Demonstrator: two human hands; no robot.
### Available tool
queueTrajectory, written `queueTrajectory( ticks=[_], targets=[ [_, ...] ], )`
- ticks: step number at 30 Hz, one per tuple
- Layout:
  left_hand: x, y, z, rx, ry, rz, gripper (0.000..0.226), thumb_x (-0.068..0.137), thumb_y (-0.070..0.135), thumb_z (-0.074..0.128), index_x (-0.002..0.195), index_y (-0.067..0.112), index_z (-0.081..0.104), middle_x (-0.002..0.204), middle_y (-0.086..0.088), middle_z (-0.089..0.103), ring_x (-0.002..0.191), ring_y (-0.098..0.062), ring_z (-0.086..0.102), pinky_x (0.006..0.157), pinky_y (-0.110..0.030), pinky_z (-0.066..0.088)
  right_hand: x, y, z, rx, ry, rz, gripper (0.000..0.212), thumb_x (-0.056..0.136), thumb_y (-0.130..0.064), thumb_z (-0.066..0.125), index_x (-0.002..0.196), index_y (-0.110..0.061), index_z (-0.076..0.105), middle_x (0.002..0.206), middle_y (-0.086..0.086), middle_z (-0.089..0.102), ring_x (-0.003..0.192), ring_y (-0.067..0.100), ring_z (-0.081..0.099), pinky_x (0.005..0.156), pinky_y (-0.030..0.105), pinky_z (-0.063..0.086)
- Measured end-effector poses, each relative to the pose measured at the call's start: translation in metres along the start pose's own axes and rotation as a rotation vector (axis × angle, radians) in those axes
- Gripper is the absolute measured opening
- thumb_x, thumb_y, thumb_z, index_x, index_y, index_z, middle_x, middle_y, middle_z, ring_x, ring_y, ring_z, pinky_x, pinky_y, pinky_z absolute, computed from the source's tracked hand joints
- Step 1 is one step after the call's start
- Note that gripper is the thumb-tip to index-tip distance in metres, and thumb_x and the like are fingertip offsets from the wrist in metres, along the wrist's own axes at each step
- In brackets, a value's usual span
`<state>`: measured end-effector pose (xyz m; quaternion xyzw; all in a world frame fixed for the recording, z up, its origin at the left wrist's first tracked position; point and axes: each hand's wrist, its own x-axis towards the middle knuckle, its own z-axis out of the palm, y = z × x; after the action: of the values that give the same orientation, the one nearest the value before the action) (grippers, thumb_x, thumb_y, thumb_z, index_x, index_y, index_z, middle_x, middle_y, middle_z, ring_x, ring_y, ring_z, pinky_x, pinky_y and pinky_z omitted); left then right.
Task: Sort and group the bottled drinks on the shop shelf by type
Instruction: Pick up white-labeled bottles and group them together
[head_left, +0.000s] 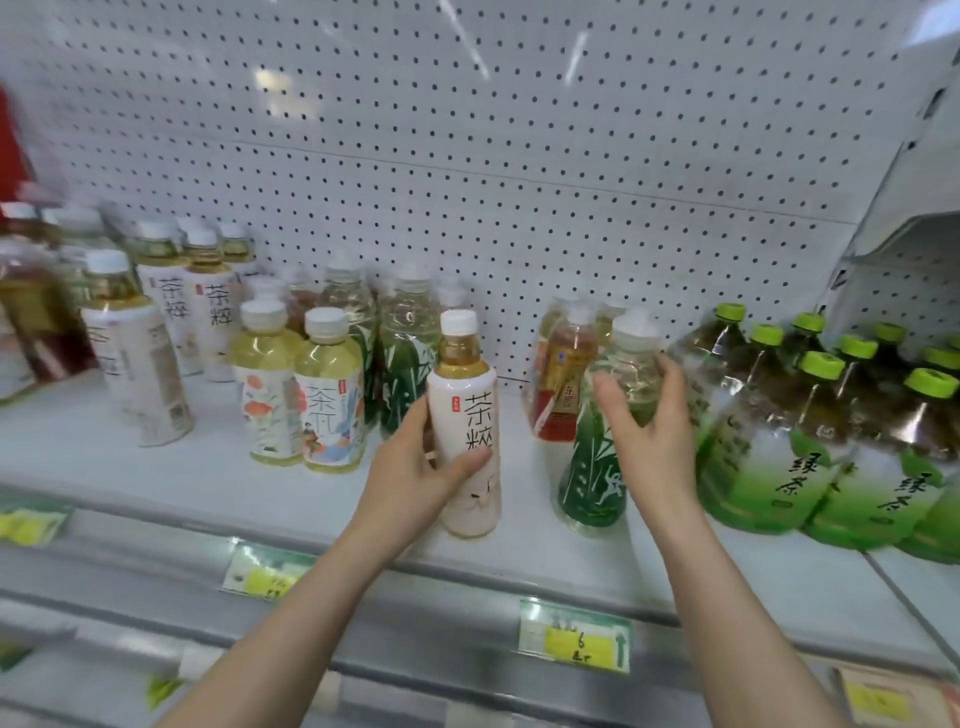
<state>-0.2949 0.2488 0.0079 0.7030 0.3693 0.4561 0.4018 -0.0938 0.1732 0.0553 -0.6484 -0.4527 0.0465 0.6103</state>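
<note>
My left hand grips a white-labelled tea bottle with a white cap, standing upright near the shelf's front edge. My right hand is wrapped around a green bamboo-leaf bottle just to its right. Behind them stands an amber tea bottle with a red label. More white-labelled tea bottles stand at the back left. Two floral-label yellow tea bottles stand left of centre. Two more bamboo-leaf bottles are behind those.
Several large green-tea bottles with lime caps crowd the right side. The white shelf has a pegboard back wall. Price tags hang on the front rail. Dark tea bottles sit at the far left.
</note>
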Motion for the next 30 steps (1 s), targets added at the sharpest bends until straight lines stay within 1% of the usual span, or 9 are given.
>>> queueTrajectory(
  ticks=[5,12,16,18,20,23,26,28,30],
  targets=[
    [-0.006,-0.001,-0.045,-0.030,0.086,-0.015,0.058,0.078,0.027,0.080,0.129,0.030,0.052,0.115,0.016,0.067,0.104,0.004,0.062,0.080,-0.012,0.051,0.003,-0.021,0.037,0.085,-0.053,-0.005,0.066,0.092,-0.050,0.061,0.148,-0.028,0.034,0.143,-0.013,0.043,0.127,0.004,0.041,0.106,0.034,0.036],
    [-0.028,-0.003,-0.103,0.065,0.284,-0.069,0.055,0.075,0.023,0.084,0.118,0.038,0.053,0.107,0.024,0.066,0.095,0.009,0.064,0.079,-0.020,0.056,-0.001,-0.060,0.086,0.139,-0.229,-0.089,0.078,0.085,-0.060,0.057,0.151,-0.027,0.031,0.157,-0.006,0.034,0.129,0.001,0.030,0.103,0.031,0.030],
    [-0.040,-0.011,-0.142,0.075,0.401,-0.118,0.056,0.073,0.021,0.084,0.121,0.028,0.055,0.109,0.018,0.067,0.098,0.001,0.064,0.073,-0.018,0.056,-0.009,-0.085,0.115,0.191,-0.307,-0.148,0.074,0.085,-0.060,0.056,0.147,-0.025,0.037,0.148,-0.012,0.045,0.124,-0.004,0.041,0.101,0.026,0.034],
    [-0.043,-0.017,-0.163,0.054,0.442,-0.127,0.055,0.074,0.021,0.084,0.122,0.023,0.058,0.110,0.012,0.069,0.098,-0.003,0.066,0.074,-0.020,0.058,-0.016,-0.099,0.128,0.227,-0.339,-0.170,0.064,0.083,-0.059,0.058,0.137,-0.027,0.045,0.122,-0.029,0.057,0.106,-0.021,0.052,0.091,0.014,0.039],
    [-0.043,-0.024,-0.187,0.047,0.458,-0.120,0.057,0.074,0.023,0.084,0.124,0.021,0.058,0.112,0.009,0.071,0.097,-0.005,0.068,0.078,-0.025,0.059,-0.022,-0.113,0.145,0.253,-0.372,-0.169,0.054,0.083,-0.059,0.061,0.128,-0.031,0.049,0.104,-0.032,0.061,0.096,-0.022,0.057,0.083,0.014,0.044],
    [-0.041,-0.034,-0.225,0.039,0.472,-0.101,0.056,0.074,0.023,0.084,0.124,0.022,0.059,0.111,0.011,0.071,0.095,0.000,0.067,0.076,-0.023,0.057,-0.034,-0.139,0.175,0.267,-0.374,-0.171,0.056,0.082,-0.067,0.063,0.126,-0.035,0.053,0.115,-0.020,0.067,0.106,-0.001,0.065,0.094,0.038,0.053],
    [-0.041,-0.047,-0.274,0.038,0.445,-0.094,0.055,0.074,0.022,0.083,0.123,0.023,0.058,0.111,0.013,0.070,0.097,-0.002,0.067,0.074,-0.021,0.056,-0.052,-0.171,0.214,0.281,-0.396,-0.148,0.047,0.078,-0.071,0.060,0.118,-0.048,0.049,0.116,-0.036,0.059,0.111,-0.012,0.055,0.099,0.030,0.044],
    [-0.042,-0.055,-0.312,0.068,0.430,-0.088,0.057,0.074,0.021,0.083,0.125,0.022,0.058,0.112,0.010,0.070,0.095,-0.002,0.068,0.075,-0.022,0.057,-0.066,-0.192,0.246,0.282,-0.377,-0.148,0.065,0.079,-0.070,0.057,0.135,-0.039,0.043,0.128,-0.032,0.051,0.120,-0.007,0.047,0.103,0.030,0.037],
    [-0.043,-0.065,-0.351,0.098,0.424,-0.093,0.056,0.074,0.019,0.084,0.124,0.021,0.058,0.112,0.008,0.071,0.093,0.000,0.068,0.076,-0.022,0.058,-0.078,-0.213,0.282,0.288,-0.395,-0.130,0.064,0.084,-0.064,0.058,0.138,-0.036,0.038,0.116,-0.038,0.045,0.111,-0.014,0.044,0.101,0.028,0.036]
  ],
)
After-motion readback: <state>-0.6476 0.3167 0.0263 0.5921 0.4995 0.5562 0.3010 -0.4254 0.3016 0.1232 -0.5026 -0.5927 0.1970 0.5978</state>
